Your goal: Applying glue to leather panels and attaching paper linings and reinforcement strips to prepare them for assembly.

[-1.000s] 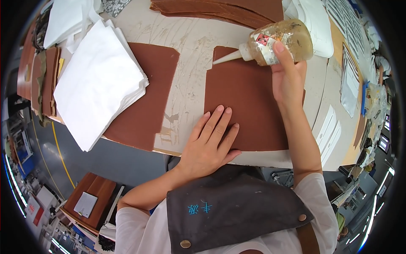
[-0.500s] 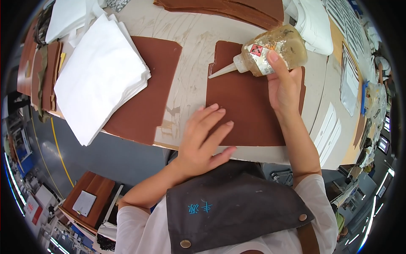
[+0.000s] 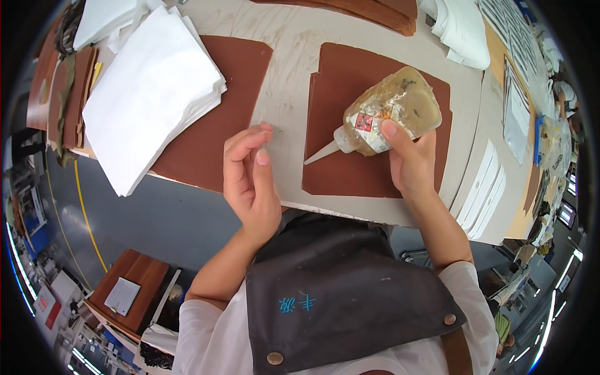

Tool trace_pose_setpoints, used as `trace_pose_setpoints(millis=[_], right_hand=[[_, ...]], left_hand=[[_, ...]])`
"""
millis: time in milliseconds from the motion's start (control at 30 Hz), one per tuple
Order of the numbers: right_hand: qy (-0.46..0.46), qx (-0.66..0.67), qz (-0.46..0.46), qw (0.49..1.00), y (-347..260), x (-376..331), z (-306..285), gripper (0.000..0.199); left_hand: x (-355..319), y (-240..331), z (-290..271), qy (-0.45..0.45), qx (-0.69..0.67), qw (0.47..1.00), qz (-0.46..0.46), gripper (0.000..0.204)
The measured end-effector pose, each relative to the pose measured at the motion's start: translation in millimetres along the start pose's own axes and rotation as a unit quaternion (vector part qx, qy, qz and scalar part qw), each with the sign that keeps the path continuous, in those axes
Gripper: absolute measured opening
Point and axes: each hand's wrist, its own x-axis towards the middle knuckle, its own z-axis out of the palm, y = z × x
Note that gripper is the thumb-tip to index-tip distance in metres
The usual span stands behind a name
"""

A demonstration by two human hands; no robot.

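**Clean edge pass: slow and steady**

Okay, biggest first: your worktable (image 3: 285, 87) is solid backing, so let the brown leather-like panel (image 3: 340, 78) lie dead flat on it, as it does now. Your cloudy amber squeeze bottle (image 3: 394, 112) is tilted above that panel. Your right hand (image 3: 414, 159) is wrapped round it, thumb on the side; I'd squeeze lightly and evenly, since a hard squeeze could blob. Your left hand (image 3: 253, 181) is loosely curled, gripping nothing, left of the panel by the table's front edge. I'd pin the panel with it, clear of the line. Smallest, the pale nozzle (image 3: 324, 152): its end is right at the panel's left edge. Can't tell if it's touching; aim low.
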Motion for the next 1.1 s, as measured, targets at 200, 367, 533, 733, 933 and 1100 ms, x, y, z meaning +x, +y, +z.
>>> trace_pose_setpoints(millis=[200, 367, 533, 733, 933, 1100], right_hand=[[-0.049, -0.095, 0.014, 0.994, 1, -23, -9, 0.059], [-0.029, -0.122, -0.02, 0.992, -13, -41, -10, 0.066], [-0.078, -0.165, -0.112, 0.977, -17, -50, -18, 0.077], [-0.084, -0.237, -0.171, 0.953, -23, -63, -42, 0.085], [-0.02, -0.23, -0.166, 0.959, -32, -78, -72, 0.086], [0.011, -0.253, -0.166, 0.953, -40, -87, -95, 0.086]], left_hand=[[2, -2, -1, -0.013, 0.002, 1.0, 0.005, 0.021], [6, 2, -1, -0.068, 0.123, 0.989, 0.044, 0.021], [11, 2, 13, -0.205, 0.337, 0.889, 0.231, 0.024], [6, 4, 16, -0.268, 0.417, 0.829, 0.261, 0.027], [8, 3, 17, -0.267, 0.431, 0.813, 0.285, 0.026], [9, 4, 16, -0.266, 0.433, 0.812, 0.289, 0.025]])
